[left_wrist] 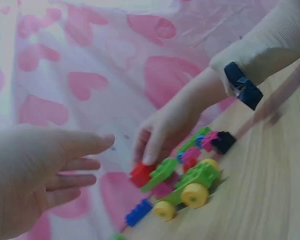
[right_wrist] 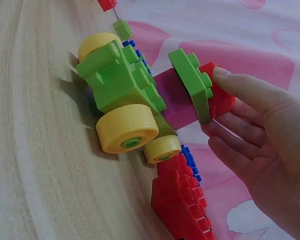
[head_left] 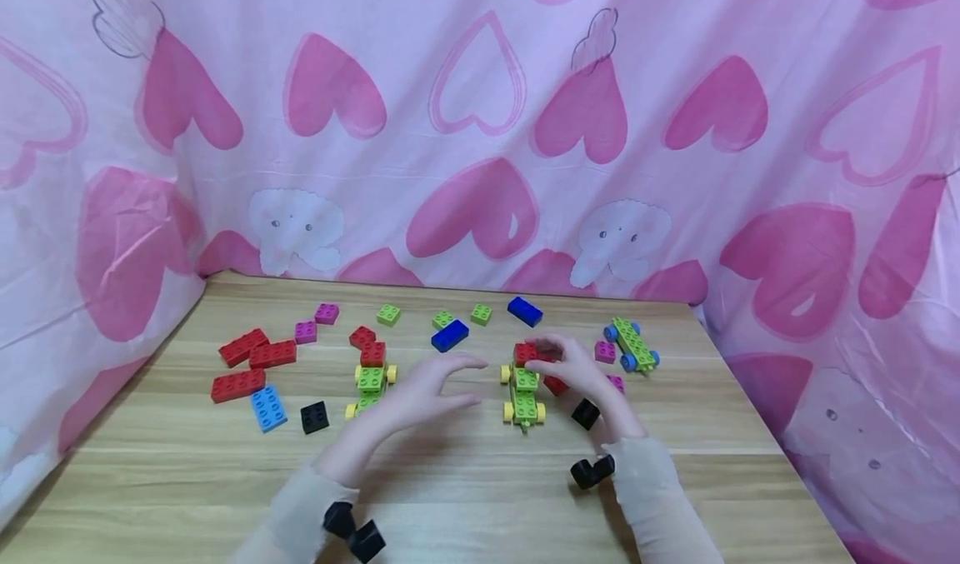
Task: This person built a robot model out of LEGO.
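Observation:
My right hand pinches a red brick between thumb and fingers. That brick sits on a green brick, which stands on a purple brick atop a green toy car with yellow wheels. In the air to the left, my left hand has its fingers extended and apart, with nothing held. Beside it and partly hidden by the forearm is a second green car with yellow wheels and a red brick at its far end.
Red bricks, a light blue brick and a black brick lie at left. Blue bricks and small green bricks are along the back. A blue-wheeled green car stands at right, near pink bricks.

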### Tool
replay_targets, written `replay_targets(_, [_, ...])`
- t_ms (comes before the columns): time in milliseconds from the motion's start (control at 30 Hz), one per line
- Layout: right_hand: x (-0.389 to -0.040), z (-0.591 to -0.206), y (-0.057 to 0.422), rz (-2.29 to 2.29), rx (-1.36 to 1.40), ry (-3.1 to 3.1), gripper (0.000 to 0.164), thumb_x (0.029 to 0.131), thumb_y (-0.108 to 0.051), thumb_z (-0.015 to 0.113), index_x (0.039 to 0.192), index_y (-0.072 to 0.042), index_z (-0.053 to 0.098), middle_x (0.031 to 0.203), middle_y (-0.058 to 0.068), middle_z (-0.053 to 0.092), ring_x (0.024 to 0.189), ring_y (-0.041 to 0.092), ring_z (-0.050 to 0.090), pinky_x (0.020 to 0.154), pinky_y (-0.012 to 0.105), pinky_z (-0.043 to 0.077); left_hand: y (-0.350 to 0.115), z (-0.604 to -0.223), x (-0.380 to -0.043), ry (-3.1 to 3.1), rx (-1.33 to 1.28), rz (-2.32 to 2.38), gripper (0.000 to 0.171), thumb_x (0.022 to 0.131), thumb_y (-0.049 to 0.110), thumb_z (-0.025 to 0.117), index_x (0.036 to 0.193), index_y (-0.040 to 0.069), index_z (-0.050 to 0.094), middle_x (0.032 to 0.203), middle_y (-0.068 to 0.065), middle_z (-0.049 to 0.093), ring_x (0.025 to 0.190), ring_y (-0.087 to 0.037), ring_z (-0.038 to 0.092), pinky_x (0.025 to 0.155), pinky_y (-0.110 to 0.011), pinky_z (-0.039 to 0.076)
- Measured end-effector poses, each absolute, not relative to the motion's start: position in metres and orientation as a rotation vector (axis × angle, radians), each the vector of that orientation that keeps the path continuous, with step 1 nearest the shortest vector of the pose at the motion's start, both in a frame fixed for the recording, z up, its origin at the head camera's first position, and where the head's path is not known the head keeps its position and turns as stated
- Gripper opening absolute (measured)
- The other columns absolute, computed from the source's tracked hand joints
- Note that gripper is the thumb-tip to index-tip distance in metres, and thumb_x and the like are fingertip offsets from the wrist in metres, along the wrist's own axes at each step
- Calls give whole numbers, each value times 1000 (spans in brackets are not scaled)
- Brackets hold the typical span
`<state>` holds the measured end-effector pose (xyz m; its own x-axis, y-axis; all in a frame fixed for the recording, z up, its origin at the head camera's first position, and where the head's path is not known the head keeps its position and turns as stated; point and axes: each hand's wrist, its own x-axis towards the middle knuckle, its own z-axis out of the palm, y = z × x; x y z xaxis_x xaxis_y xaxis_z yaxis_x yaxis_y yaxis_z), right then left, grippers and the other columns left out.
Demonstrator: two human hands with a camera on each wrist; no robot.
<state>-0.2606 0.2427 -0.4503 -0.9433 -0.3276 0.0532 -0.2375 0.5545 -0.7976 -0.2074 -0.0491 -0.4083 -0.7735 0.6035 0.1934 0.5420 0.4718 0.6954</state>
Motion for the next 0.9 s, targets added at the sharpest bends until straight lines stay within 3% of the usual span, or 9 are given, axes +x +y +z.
replay_targets(100, [-260, -451, 243, -1363, -497, 2685, 45, 90, -28, 72, 129, -8, 61, 122, 13, 67, 109, 26, 64, 95, 44, 53, -70, -400, -199, 2668, 1070, 1203, 43, 90, 23, 72, 131, 16, 61, 131, -1, 64, 125, -21, 58, 102, -44, 49])
replay_targets(433, [-259, -454, 242, -1374, -499, 2686, 45, 91, -29, 70, 129, -7, 61, 123, 14, 66, 110, 27, 63, 97, 45, 52, -147, -398, -189, 2910, 1082, 1200, 39, 84, 8, 76, 122, 11, 67, 121, -5, 69, 113, -26, 65, 92, -46, 55])
replay_targets(767, [-258, -456, 240, -1387, -479, 2687, 44, 92, -21, 69, 131, -4, 59, 125, 18, 64, 113, 32, 62, 99, 50, 50, -219, -410, -193, 3238, 1016, 998, 45, 74, 0, 81, 116, 5, 68, 113, -11, 72, 105, -32, 66, 84, -51, 55])
replay_targets(900, [-258, -455, 240, -1390, -483, 2697, 43, 92, -20, 69, 130, -3, 59, 125, 18, 64, 113, 32, 62, 98, 50, 50, -238, -416, -197, 3243, 937, 943, 46, 75, 2, 81, 119, 3, 67, 115, -14, 70, 96, -31, 66, 77, -41, 57])
